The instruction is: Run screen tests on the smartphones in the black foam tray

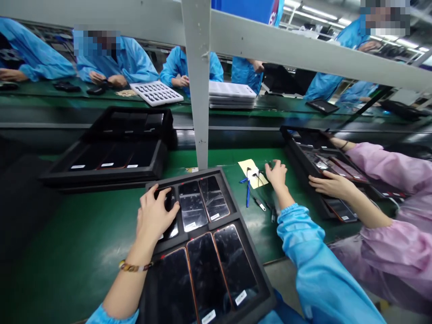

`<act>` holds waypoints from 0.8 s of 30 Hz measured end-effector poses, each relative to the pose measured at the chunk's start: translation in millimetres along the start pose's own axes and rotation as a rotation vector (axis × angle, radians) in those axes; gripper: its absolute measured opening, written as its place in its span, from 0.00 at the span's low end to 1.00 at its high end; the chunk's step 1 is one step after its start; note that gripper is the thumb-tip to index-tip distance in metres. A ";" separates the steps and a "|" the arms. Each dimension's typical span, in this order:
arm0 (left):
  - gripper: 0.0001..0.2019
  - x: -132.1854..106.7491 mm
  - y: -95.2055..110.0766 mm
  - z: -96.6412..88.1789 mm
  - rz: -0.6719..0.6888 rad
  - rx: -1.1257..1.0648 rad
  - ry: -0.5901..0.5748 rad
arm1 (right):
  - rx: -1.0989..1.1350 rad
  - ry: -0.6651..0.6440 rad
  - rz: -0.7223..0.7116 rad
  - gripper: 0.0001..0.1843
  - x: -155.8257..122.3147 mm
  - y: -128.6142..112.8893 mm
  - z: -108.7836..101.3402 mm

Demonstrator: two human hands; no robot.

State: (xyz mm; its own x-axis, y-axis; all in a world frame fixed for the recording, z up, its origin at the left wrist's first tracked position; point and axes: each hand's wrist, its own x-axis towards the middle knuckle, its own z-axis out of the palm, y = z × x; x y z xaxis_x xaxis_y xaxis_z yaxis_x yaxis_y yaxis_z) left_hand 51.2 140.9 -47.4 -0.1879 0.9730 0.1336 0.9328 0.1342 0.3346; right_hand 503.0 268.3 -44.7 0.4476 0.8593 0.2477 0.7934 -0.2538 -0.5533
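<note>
A black tray (236, 211) lies in front of me on the green table, with several dark phones in two rows. My left hand (153, 216) rests on the far-left phone (171, 204) of the back row, fingers curled round its top edge. My right hand (276, 174), in a blue sleeve, reaches to the right of the tray. Its fingers are bent down on the table beside a yellow note (251, 173) and thin black wires; I cannot make out anything in them. A blue-handled tool (247, 188) and small tools lie just near that hand.
A second black tray (111, 155) with phones sits at the left back. A person in pink sleeves (381, 189) at my right has a hand on another tray (303, 153). A grey post (199, 85) stands behind my tray. People in blue work across the belt, by white trays (157, 93).
</note>
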 end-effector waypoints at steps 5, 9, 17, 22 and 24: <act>0.27 2.8 -5.4 4.8 0.006 0.000 0.010 | 0.115 -0.052 0.019 0.22 11.2 32.8 6.5; 0.27 3.5 -9.7 7.1 0.010 -0.021 0.021 | 0.334 -0.009 -0.058 0.19 6.9 33.1 -7.2; 0.22 -4.9 -3.7 0.1 0.028 -0.111 0.039 | 0.788 0.120 -0.146 0.19 -101.6 -26.0 -25.4; 0.20 -0.3 -9.6 1.6 0.005 -0.239 0.086 | 1.000 -0.481 -0.076 0.17 -181.3 -101.7 -18.7; 0.14 14.5 -18.1 0.6 0.009 -0.331 0.137 | 0.956 -0.706 -0.065 0.15 -203.9 -129.4 -9.3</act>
State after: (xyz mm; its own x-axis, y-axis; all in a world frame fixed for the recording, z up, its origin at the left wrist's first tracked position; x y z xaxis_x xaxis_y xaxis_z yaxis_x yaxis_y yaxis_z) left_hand 31.8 152.7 -52.1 -0.2405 0.9367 0.2546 0.7889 0.0358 0.6135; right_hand 312.9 121.8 -16.1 -0.1459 0.9888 -0.0301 0.0430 -0.0241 -0.9988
